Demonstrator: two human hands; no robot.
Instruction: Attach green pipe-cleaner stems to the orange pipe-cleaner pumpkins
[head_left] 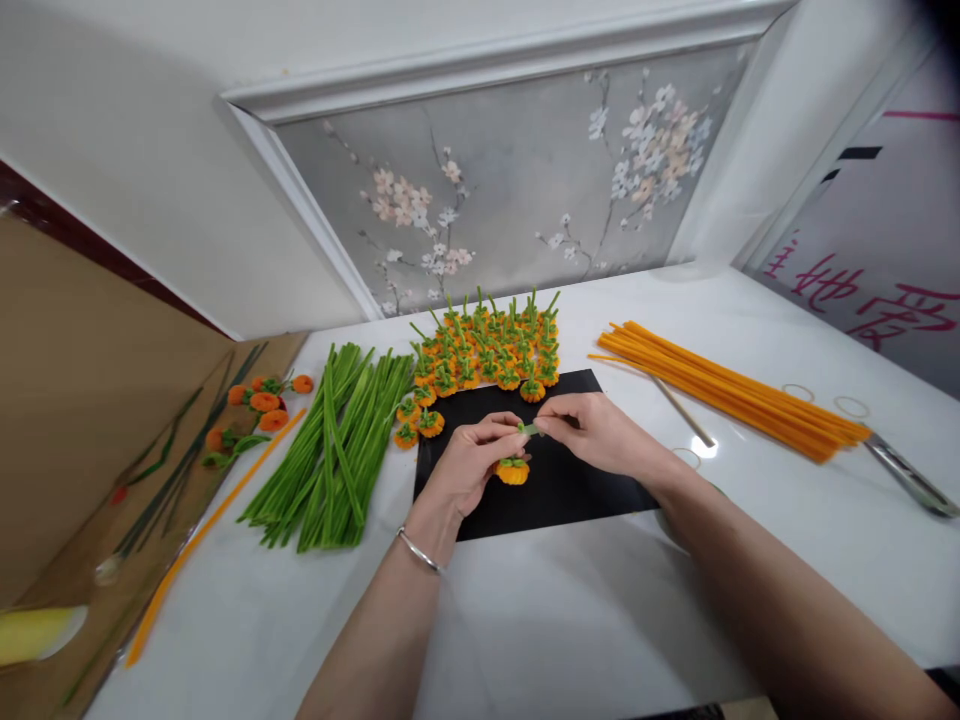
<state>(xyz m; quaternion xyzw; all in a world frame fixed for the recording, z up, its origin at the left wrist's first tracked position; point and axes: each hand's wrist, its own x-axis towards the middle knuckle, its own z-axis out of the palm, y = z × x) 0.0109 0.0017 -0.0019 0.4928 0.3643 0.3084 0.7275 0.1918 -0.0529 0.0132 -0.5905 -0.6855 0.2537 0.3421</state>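
Over the black mat (480,510), my left hand (480,455) is closed in a pinch on the green stem of a small orange pumpkin (513,472), which hangs just below its fingers. My right hand (581,425) pinches the end of a thin pale green strip (532,430) that runs between the fingertips of both hands. Several finished-looking orange pumpkins (532,390) with green stems stand in rows behind the mat, some at its left edge. A silver bangle (420,550) is on my left wrist.
Green fuzzy stems (330,450) lie in a pile at left, beside orange flowers (265,402) and one long orange stem (202,535). An orange stem bundle (735,390), a thin stick (684,412), a knife-like tool (907,475) and clear rings lie at right. A framed panel (517,180) stands behind.
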